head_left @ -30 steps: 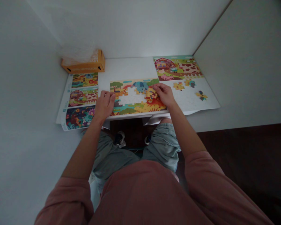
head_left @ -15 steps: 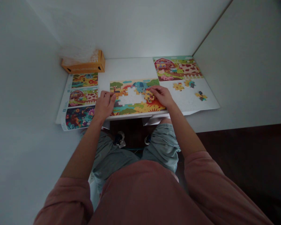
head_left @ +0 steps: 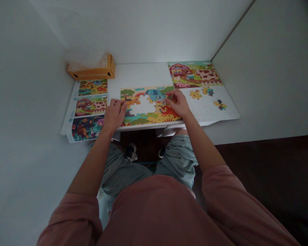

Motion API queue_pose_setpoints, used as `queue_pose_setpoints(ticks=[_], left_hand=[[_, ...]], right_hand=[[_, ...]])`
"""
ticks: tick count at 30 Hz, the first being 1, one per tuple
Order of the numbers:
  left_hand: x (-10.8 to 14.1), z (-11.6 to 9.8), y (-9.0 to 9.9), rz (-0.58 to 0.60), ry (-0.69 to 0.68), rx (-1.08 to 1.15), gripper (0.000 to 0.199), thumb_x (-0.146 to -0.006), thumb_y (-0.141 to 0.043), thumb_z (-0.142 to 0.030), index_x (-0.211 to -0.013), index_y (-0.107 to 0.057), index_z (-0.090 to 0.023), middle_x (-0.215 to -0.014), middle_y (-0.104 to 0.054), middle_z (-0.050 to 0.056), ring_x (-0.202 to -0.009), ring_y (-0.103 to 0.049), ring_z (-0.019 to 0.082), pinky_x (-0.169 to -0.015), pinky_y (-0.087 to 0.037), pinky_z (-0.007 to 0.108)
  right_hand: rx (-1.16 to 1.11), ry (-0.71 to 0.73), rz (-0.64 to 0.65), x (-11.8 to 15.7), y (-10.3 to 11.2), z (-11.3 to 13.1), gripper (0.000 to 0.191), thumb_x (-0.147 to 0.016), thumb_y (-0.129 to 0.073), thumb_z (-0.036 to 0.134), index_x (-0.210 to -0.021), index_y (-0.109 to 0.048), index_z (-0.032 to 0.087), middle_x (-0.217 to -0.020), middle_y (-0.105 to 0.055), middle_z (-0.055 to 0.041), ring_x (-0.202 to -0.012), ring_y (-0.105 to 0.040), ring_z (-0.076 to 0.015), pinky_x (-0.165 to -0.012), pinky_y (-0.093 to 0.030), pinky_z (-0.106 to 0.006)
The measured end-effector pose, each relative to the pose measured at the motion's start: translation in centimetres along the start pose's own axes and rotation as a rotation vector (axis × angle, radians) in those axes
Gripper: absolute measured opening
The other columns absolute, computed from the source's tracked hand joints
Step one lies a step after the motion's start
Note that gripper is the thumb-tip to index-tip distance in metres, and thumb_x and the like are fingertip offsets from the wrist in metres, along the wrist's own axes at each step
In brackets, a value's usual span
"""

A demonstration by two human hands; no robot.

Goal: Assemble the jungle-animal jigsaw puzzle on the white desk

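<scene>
The half-built jigsaw puzzle [head_left: 151,119] lies with its long axis crosswise on the counter [head_left: 141,73], its white gap between both hands. The left hand [head_left: 114,114] rests open on its left part; the right hand [head_left: 178,104], fingers narrowly bunched at its upper right, is nearer the loose pieces [head_left: 196,94], and any piece held there is hidden

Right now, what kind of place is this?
Probably a small desk corner at home, maybe for play: a jigsaw puzzle lies on a white desk, beside an orange box and printed puzzle pictures, with white walls close around.
</scene>
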State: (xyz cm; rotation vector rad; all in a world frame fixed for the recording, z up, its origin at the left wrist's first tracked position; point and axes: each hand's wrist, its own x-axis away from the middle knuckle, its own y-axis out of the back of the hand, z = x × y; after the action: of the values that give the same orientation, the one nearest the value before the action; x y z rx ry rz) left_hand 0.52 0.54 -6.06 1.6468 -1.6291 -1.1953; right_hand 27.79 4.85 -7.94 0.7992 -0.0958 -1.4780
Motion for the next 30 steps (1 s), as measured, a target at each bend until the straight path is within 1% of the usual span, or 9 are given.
queue_pose_setpoints(ticks=[4,8,10,12,15,18,22,25,30], left_hand=[[0.0,-0.1,0.1,0.005,-0.008,-0.03,0.031,-0.08,-0.019,-0.037,-0.1,-0.039,-0.024,-0.102,-0.038,0.005,-0.096,-0.036,0.021,-0.083,-0.025,0.038],[0.0,0.1,0.1,-0.001,-0.017,-0.068,0.032,-0.08,-0.018,-0.037,-0.1,-0.039,-0.024,-0.102,-0.038,0.006,-0.096,-0.036,0.02,-0.083,-0.026,0.037],[-0.1,0.4,0.0,-0.018,-0.05,-0.06,0.033,-0.08,-0.018,-0.038,-0.1,-0.039,-0.024,-0.101,-0.038,0.005,-0.094,-0.037,0.019,-0.082,-0.027,0.037],[-0.2,0.7,-0.1,-0.037,-0.063,-0.041,0.033,-0.08,-0.018,-0.038,-0.1,-0.04,-0.024,-0.1,-0.039,0.005,-0.093,-0.038,0.019,-0.081,-0.028,0.037],[-0.3,1.1,-0.5,-0.06,-0.069,-0.014,0.032,-0.08,-0.019,-0.038,-0.098,-0.042,-0.024,-0.099,-0.04,0.006,-0.094,-0.038,0.02,-0.08,-0.028,0.037],[-0.3,1.4,-0.8,-0.074,-0.083,-0.015,0.031,-0.08,-0.021,-0.037,-0.099,-0.042,-0.023,-0.099,-0.041,0.006,-0.093,-0.039,0.02,-0.08,-0.028,0.037],[-0.2,1.5,-0.8,-0.084,-0.083,-0.026,0.031,-0.079,-0.022,-0.037,-0.1,-0.041,-0.023,-0.1,-0.041,0.006,-0.093,-0.039,0.022,-0.079,-0.029,0.039],[-0.2,1.4,-0.7,-0.091,-0.097,-0.033,0.031,-0.079,-0.022,-0.037,-0.099,-0.041,-0.024,-0.099,-0.041,0.006,-0.092,-0.04,0.021,-0.079,-0.03,0.038],[-0.3,1.3,-0.7,-0.096,-0.092,-0.018,0.031,-0.079,-0.021,-0.037,-0.099,-0.042,-0.024,-0.099,-0.041,0.006,-0.092,-0.041,0.021,-0.078,-0.03,0.038]], right_hand=[[0.068,0.108,0.134,0.1,0.2,0.3,0.028,-0.06,-0.056,0.035,-0.087,-0.049,0.032,-0.088,-0.046,-0.002,-0.081,-0.042,-0.0199,-0.073,-0.034,-0.037],[0.183,0.19,0.177,0.3,0.3,0.3,0.027,-0.057,-0.058,0.037,-0.083,-0.053,0.033,-0.09,-0.047,-0.0015,-0.088,-0.041,-0.0231,-0.077,-0.027,-0.043],[0.226,0.206,0.194,0.4,0.5,0.6,0.024,-0.06,-0.055,0.039,-0.084,-0.054,0.033,-0.091,-0.048,-0.0012,-0.091,-0.039,-0.0239,-0.078,-0.024,-0.045],[0.268,0.208,0.243,0.6,0.7,1.1,0.024,-0.065,-0.05,0.04,-0.088,-0.052,0.034,-0.092,-0.048,-0.0007,-0.093,-0.038,-0.0235,-0.078,-0.023,-0.045],[0.35,0.206,0.331,0.8,1.0,2.2,0.027,-0.07,-0.042,0.042,-0.096,-0.049,0.033,-0.097,-0.046,0.0001,-0.095,-0.036,-0.0224,-0.078,-0.021,-0.044],[0.441,0.204,0.381,0.8,0.7,3.1,0.031,-0.073,-0.036,0.043,-0.1,-0.046,0.033,-0.101,-0.044,0.0009,-0.097,-0.034,-0.0213,-0.079,-0.021,-0.042],[0.517,0.215,0.385,0.7,-0.1,3.3,0.032,-0.074,-0.032,0.044,-0.103,-0.043,0.036,-0.102,-0.043,0.0022,-0.098,-0.033,-0.0213,-0.08,-0.02,-0.041],[0.522,0.243,0.365,0.6,-0.6,3.1,0.031,-0.074,-0.032,0.044,-0.103,-0.041,0.038,-0.102,-0.043,0.0026,-0.097,-0.034,-0.0214,-0.08,-0.021,-0.041],[0.506,0.263,0.362,0.6,-0.9,3.0,0.031,-0.073,-0.034,0.043,-0.104,-0.041,0.039,-0.101,-0.043,0.002,-0.095,-0.036,-0.0216,-0.079,-0.023,-0.041]])
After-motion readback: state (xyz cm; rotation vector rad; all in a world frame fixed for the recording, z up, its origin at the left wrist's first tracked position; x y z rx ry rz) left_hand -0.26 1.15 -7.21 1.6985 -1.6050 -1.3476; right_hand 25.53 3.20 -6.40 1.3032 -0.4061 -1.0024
